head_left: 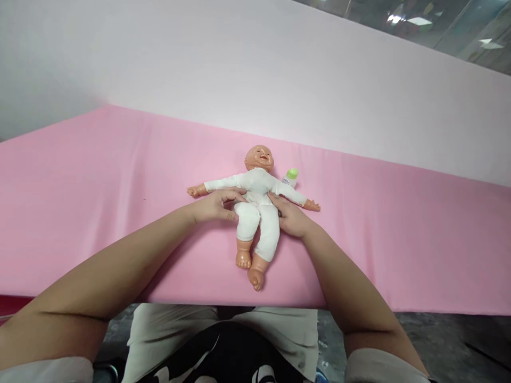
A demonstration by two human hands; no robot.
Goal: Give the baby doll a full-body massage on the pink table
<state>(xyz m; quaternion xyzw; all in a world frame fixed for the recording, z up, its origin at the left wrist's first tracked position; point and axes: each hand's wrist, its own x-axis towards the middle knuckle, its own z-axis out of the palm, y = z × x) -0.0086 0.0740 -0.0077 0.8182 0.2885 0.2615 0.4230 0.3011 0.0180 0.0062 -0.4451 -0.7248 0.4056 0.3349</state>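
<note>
- I see a baby doll (258, 182) in white clothes lying face up on the pink-covered table (99, 213), its head pointing away from the person, arms stretched wide and feet toward the near edge.
- The left hand (219, 205) touches the doll's side by the hip, its fingers parted.
- The right hand (294, 217) is against the opposite side, fingertips at the waist; the rest of its fingers are partly hidden, so I can't tell whether they grip.
- Just beyond the doll's arm on the right-hand side is a small bottle (293, 174) with a green cap, partly covered by that arm.
- Behind the table stands a white wall (239, 64).
</note>
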